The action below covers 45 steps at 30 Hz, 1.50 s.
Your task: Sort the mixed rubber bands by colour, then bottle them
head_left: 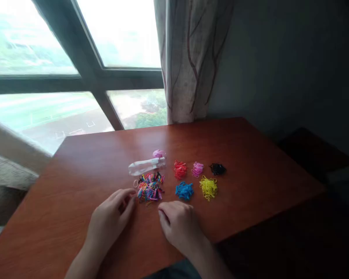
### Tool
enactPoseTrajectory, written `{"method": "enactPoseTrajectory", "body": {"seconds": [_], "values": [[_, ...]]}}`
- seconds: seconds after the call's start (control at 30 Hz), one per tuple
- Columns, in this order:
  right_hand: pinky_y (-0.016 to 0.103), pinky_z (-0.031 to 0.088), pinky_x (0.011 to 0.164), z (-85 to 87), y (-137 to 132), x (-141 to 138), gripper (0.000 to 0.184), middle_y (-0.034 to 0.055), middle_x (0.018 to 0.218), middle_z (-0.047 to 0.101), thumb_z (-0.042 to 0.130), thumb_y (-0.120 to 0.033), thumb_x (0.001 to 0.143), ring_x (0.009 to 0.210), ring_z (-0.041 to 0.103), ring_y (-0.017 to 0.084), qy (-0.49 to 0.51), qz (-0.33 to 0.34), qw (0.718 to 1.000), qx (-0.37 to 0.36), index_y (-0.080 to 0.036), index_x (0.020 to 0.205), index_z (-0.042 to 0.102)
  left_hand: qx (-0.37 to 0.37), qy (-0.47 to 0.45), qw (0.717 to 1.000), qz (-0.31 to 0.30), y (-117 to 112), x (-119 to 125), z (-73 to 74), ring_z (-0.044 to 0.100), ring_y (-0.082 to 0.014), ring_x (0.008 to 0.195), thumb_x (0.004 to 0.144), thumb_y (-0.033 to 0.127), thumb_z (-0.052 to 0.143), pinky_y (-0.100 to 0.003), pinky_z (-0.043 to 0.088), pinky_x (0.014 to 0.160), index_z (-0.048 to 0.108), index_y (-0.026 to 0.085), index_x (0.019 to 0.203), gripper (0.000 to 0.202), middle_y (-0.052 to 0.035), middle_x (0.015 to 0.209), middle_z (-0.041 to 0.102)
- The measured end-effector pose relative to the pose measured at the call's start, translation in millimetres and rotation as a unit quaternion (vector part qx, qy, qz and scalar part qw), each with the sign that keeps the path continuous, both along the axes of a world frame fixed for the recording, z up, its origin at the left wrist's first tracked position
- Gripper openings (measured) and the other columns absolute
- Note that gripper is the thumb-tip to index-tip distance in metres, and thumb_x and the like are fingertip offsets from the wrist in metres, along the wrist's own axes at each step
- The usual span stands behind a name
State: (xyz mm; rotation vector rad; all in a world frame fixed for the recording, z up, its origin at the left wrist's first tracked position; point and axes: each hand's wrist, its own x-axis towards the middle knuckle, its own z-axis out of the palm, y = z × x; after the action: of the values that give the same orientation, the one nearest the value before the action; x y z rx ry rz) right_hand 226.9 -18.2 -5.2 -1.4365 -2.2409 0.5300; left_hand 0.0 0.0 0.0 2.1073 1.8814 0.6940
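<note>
A mixed pile of small coloured rubber bands (150,188) lies on the wooden table in front of me. My left hand (113,214) is at the pile's left edge, its fingers loosely bent and the thumb slightly apart, with no band visible in it. Just right of the pile's near edge, my right hand (178,224) is closed, its fingers curled under; whatever they may hold is hidden. Sorted heaps lie farther right: red bands (180,169), blue bands (184,190), pink bands (197,169), yellow bands (208,187) and black bands (217,168).
Behind the mixed pile lies a clear plastic bottle-like container (145,167) on its side, with a pink bundle (158,153) by its right end. The table (250,166) meets a window at the back left and a curtain (189,58) behind.
</note>
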Motion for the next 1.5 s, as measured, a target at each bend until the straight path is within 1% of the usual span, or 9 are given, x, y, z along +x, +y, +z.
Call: {"method": "enactPoseTrajectory", "body": {"seconds": [0.13, 0.23, 0.43, 0.67, 0.83, 1.0, 1.2, 1.33, 1.5], "values": [[0.027, 0.032, 0.065, -1.0, -1, -1, 0.011, -0.0014, 0.081, 0.068, 0.053, -0.016, 0.092, 0.076, 0.062, 0.016, 0.008, 0.006, 1.000, 0.004, -0.024, 0.089, 0.060, -0.008, 0.011, 1.000, 0.013, -1, 6, -0.5, 0.063, -0.0137, 0.063, 0.093, 0.041, 0.050, -0.023, 0.047, 0.060, 0.064, 0.024, 0.114, 0.031, 0.0017, 0.082, 0.069], [0.027, 0.033, 0.067, -1.4, -1, 1, 0.012, -0.0010, 0.081, 0.068, 0.052, -0.015, 0.092, 0.076, 0.061, 0.016, 0.019, 0.011, 1.000, 0.007, -0.024, 0.089, 0.060, -0.004, 0.026, 0.999, 0.020, -1, 11, 1.9, 0.065, -0.0147, 0.065, 0.093, 0.041, 0.049, -0.024, 0.048, 0.060, 0.061, 0.024, 0.121, 0.035, 0.0004, 0.085, 0.071], [0.027, 0.034, 0.068, -3.7, 0, -1, 0.013, -0.0011, 0.082, 0.068, 0.052, -0.015, 0.092, 0.077, 0.061, 0.016, 0.036, 0.011, 0.999, 0.007, -0.024, 0.090, 0.060, -0.006, 0.037, 0.999, -0.019, -1, 18, 6.7, 0.068, -0.0161, 0.072, 0.094, 0.041, 0.047, -0.024, 0.049, 0.060, 0.065, 0.025, 0.111, 0.030, -0.0014, 0.095, 0.072], [0.027, 0.034, 0.068, -4.5, 0, -1, 0.012, -0.0011, 0.081, 0.067, 0.052, -0.015, 0.092, 0.076, 0.061, 0.016, 0.047, 0.010, 0.999, 0.003, -0.024, 0.089, 0.060, 0.009, 0.027, 0.999, -0.031, -4, 16, 1.7, 0.069, -0.0162, 0.074, 0.093, 0.039, 0.050, -0.024, 0.050, 0.062, 0.066, 0.025, 0.109, 0.026, -0.0008, 0.094, 0.072], [0.026, 0.035, 0.070, -4.4, 0, -1, 0.012, -0.0010, 0.082, 0.068, 0.052, -0.015, 0.092, 0.077, 0.061, 0.017, 0.052, 0.009, 0.999, 0.000, -0.024, 0.090, 0.061, 0.010, 0.007, 0.999, -0.039, -7, 14, 1.4, 0.067, -0.0148, 0.069, 0.093, 0.034, 0.051, -0.023, 0.048, 0.061, 0.067, 0.024, 0.102, 0.021, 0.0006, 0.086, 0.071], [0.026, 0.035, 0.069, -4.8, 0, -1, 0.013, -0.0010, 0.083, 0.068, 0.052, -0.015, 0.091, 0.077, 0.062, 0.016, 0.056, 0.011, 0.998, -0.001, -0.024, 0.090, 0.061, 0.011, -0.040, 0.998, -0.054, -9, 12, 3.3, 0.061, -0.0126, 0.062, 0.092, 0.034, 0.053, -0.023, 0.047, 0.060, 0.067, 0.023, 0.101, 0.020, 0.0011, 0.081, 0.068], [0.026, 0.035, 0.069, -4.1, 1, -1, 0.013, -0.0010, 0.082, 0.068, 0.053, -0.015, 0.091, 0.077, 0.062, 0.016, 0.056, 0.009, 0.998, -0.001, -0.024, 0.090, 0.062, 0.024, -0.048, 0.998, -0.034, -5, 10, 4.4, 0.060, -0.0124, 0.063, 0.092, 0.032, 0.053, -0.023, 0.047, 0.061, 0.067, 0.021, 0.098, 0.018, 0.0005, 0.082, 0.068], [0.026, 0.035, 0.069, -3.8, 1, -1, 0.013, -0.0013, 0.082, 0.068, 0.053, -0.015, 0.091, 0.077, 0.062, 0.016, 0.055, 0.008, 0.998, -0.002, -0.024, 0.089, 0.062, 0.029, -0.027, 0.999, -0.014, 1, 8, 5.0, 0.059, -0.0125, 0.062, 0.092, 0.034, 0.052, -0.023, 0.046, 0.060, 0.066, 0.022, 0.098, 0.019, 0.0010, 0.080, 0.066], [0.025, 0.036, 0.069, -4.2, 1, -1, 0.012, -0.0007, 0.082, 0.069, 0.054, -0.015, 0.091, 0.077, 0.062, 0.016, 0.047, 0.010, 0.999, 0.003, -0.024, 0.090, 0.062, 0.010, 0.009, 1.000, -0.011, 3, 10, 5.2, 0.060, -0.0123, 0.062, 0.092, 0.037, 0.051, -0.023, 0.044, 0.058, 0.067, 0.024, 0.100, 0.022, 0.0019, 0.079, 0.065]]}}
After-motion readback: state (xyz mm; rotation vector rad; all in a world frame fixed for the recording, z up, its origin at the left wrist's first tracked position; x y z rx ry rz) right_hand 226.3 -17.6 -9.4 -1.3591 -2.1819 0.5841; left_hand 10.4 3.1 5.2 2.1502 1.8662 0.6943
